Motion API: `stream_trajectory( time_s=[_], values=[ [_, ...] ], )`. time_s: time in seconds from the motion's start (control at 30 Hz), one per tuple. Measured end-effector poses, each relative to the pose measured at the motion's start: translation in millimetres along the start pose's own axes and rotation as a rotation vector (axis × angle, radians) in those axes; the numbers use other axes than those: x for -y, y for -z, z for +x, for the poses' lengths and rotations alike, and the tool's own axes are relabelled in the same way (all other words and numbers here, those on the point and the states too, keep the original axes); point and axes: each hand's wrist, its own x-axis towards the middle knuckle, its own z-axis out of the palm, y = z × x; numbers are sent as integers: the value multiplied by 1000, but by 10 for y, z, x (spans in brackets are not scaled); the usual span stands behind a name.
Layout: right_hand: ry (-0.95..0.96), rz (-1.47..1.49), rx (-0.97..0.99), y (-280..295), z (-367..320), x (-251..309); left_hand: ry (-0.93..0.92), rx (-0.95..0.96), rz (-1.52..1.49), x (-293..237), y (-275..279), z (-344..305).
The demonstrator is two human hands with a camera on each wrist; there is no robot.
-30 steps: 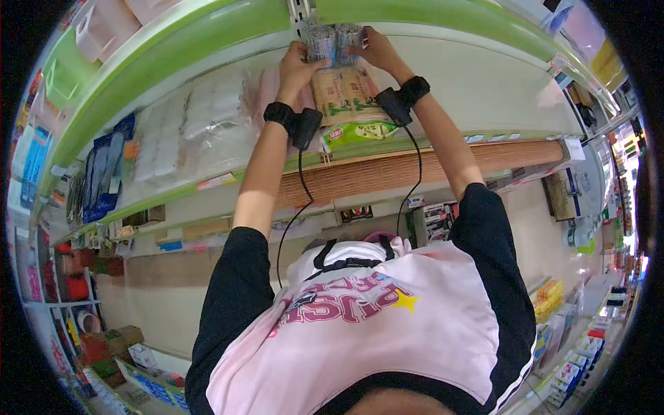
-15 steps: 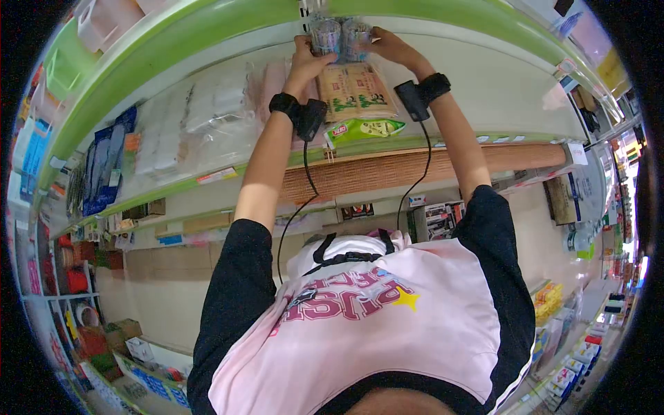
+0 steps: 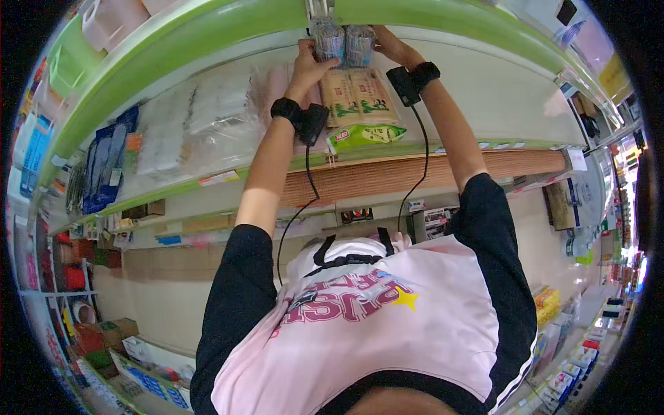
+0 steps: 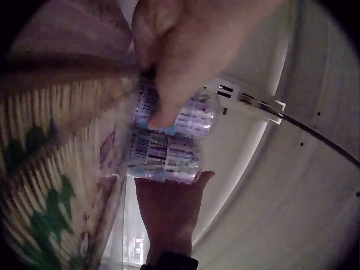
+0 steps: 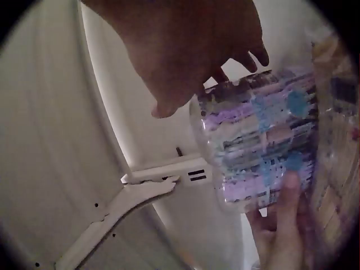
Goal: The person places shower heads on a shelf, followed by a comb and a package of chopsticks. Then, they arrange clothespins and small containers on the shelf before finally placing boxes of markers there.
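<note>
Two clear cylindrical containers stand side by side at the back of the shelf, packed with thin purple, white and blue printed pieces. My left hand grips the left container, its thumb lying across the front in the left wrist view. Against the outer side of the right container rests my right hand, fingers extended and thumb held away from it. Just in front of the containers lie flat packs of pale wooden sticks with green print.
A green packet lies at the shelf's front edge. Clear plastic packs and blue packs fill the left side. A green-edged shelf overhangs the hands, and a slotted bracket stands behind the containers.
The gap between the two containers has closed since half a second ago. My right hand has shifted from the right container's front to its outer side; my left hand keeps its grip.
</note>
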Motion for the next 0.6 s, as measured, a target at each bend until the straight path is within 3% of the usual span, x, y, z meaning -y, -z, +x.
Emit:
stream_trajectory(
  time_s=[0.1, 0.2, 0.43, 0.53, 0.6],
  values=[
    [-17, 42, 27, -72, 74, 26, 54, -8, 110, 34, 2, 46],
    [-27, 89, 50, -118, 91, 39, -3, -32, -68, 103, -20, 36],
    [-64, 186, 101, -135, 97, 1, 10, -42, 24, 51, -10, 28],
    [-15, 56, 31, -106, 91, -29, 24, -19, -45, -119, 16, -41],
    [24, -29, -13, -66, 83, -65, 6, 13, 120, -237, 66, -101]
  ],
)
